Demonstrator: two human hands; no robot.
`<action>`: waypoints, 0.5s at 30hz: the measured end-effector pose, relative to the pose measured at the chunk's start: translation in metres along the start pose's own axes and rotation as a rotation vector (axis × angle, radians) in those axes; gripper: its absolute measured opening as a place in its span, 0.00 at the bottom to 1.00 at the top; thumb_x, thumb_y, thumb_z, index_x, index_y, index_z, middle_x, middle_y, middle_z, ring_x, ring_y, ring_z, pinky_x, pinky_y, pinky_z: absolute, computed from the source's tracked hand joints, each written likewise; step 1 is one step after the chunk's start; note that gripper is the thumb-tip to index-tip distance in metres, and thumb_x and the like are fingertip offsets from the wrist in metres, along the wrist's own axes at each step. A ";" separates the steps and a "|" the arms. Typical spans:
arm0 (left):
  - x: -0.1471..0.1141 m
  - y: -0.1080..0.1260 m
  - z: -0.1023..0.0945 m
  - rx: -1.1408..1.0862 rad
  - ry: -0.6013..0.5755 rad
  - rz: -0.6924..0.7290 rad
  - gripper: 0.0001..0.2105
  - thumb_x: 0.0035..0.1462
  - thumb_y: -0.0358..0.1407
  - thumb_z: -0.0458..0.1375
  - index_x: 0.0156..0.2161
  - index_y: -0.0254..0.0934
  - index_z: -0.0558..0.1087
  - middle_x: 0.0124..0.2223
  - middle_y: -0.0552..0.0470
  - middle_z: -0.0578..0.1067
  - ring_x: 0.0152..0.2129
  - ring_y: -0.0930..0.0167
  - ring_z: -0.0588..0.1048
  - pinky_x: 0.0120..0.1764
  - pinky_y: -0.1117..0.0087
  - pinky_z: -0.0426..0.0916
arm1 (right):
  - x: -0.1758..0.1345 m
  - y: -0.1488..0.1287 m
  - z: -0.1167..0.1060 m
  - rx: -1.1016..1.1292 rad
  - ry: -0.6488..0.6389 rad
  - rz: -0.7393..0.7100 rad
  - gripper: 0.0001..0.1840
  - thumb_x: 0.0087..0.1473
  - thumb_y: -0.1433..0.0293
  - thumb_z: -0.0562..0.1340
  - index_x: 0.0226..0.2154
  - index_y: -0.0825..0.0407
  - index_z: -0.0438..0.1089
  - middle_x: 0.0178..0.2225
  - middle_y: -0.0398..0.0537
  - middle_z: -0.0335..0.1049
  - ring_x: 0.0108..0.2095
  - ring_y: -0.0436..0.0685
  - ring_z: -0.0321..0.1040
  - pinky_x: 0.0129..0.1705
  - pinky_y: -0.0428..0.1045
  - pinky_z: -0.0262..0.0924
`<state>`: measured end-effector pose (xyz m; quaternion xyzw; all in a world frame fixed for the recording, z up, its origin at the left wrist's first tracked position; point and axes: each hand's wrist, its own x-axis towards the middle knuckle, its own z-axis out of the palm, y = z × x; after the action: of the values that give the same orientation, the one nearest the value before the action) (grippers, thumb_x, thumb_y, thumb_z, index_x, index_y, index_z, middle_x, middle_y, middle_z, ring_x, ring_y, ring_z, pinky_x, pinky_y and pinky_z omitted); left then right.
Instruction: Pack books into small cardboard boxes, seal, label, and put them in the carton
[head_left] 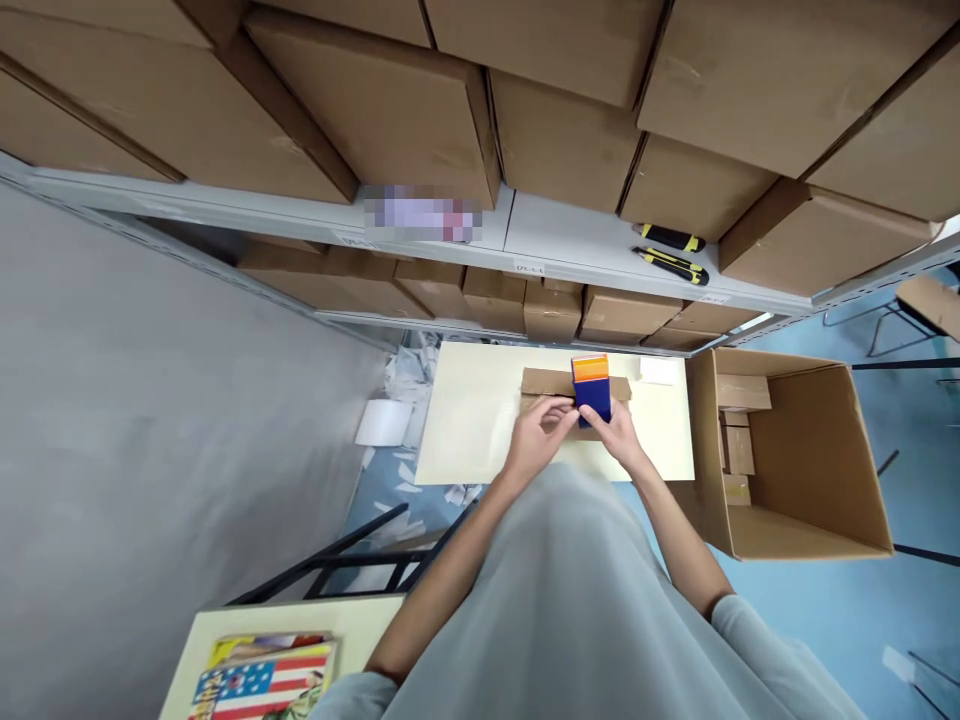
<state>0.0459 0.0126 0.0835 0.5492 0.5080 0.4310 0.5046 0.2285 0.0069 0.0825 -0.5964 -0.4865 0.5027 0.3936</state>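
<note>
A small dark blue box with an orange end (591, 392) is held above the table in front of me. My right hand (618, 430) grips its lower right side, thumb across the front. At the box's lower left edge, the thumb and fingertips of my left hand (538, 432) are closed in against it. Beneath both hands lies a brown cardboard box (541, 382) on the pale table (469, 420), partly hidden by them. Whether that cardboard box is open cannot be made out.
A white item (658, 371) lies at the table's back right. Right of the table stands a large open carton (810, 450) with small boxes inside. Shelves of cardboard boxes (562, 130) rise ahead, with two utility knives (671, 265) on a ledge. Magazines (262, 685) lie behind left.
</note>
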 end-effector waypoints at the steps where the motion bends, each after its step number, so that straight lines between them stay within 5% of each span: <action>1: 0.001 0.007 -0.008 -0.005 0.040 -0.013 0.17 0.66 0.50 0.65 0.50 0.38 0.80 0.45 0.45 0.82 0.40 0.66 0.83 0.47 0.63 0.81 | -0.005 -0.001 -0.001 -0.047 -0.019 -0.027 0.31 0.59 0.40 0.67 0.46 0.50 0.76 0.43 0.52 0.82 0.44 0.65 0.78 0.49 0.58 0.74; 4: 0.009 0.031 -0.032 -0.004 0.073 0.037 0.20 0.66 0.50 0.65 0.55 0.38 0.78 0.51 0.43 0.81 0.45 0.65 0.82 0.50 0.62 0.80 | -0.021 -0.007 -0.005 -0.153 -0.106 -0.098 0.30 0.64 0.44 0.65 0.54 0.50 0.74 0.49 0.54 0.81 0.48 0.66 0.78 0.53 0.59 0.73; 7: 0.017 0.054 -0.049 0.040 -0.080 0.124 0.19 0.67 0.48 0.64 0.55 0.39 0.80 0.54 0.43 0.80 0.48 0.65 0.81 0.54 0.62 0.78 | -0.034 -0.013 -0.009 -0.266 -0.182 -0.138 0.30 0.67 0.45 0.64 0.58 0.49 0.71 0.52 0.55 0.80 0.50 0.66 0.78 0.56 0.59 0.72; 11: 0.018 0.073 -0.060 0.118 -0.251 0.142 0.14 0.69 0.46 0.63 0.52 0.41 0.82 0.50 0.46 0.82 0.49 0.63 0.81 0.57 0.60 0.75 | -0.043 -0.021 -0.017 -0.425 -0.202 -0.192 0.26 0.68 0.46 0.64 0.54 0.48 0.73 0.49 0.56 0.80 0.48 0.67 0.76 0.53 0.60 0.72; 15: 0.015 0.077 -0.064 0.107 -0.266 0.129 0.14 0.70 0.47 0.62 0.49 0.41 0.83 0.49 0.47 0.83 0.49 0.63 0.81 0.56 0.61 0.75 | -0.045 -0.026 -0.023 -0.520 -0.221 -0.258 0.23 0.69 0.47 0.64 0.52 0.48 0.73 0.45 0.55 0.79 0.47 0.67 0.75 0.51 0.60 0.71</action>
<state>-0.0060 0.0368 0.1673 0.6591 0.4227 0.3583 0.5084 0.2459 -0.0310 0.1211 -0.5523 -0.7102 0.3691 0.2331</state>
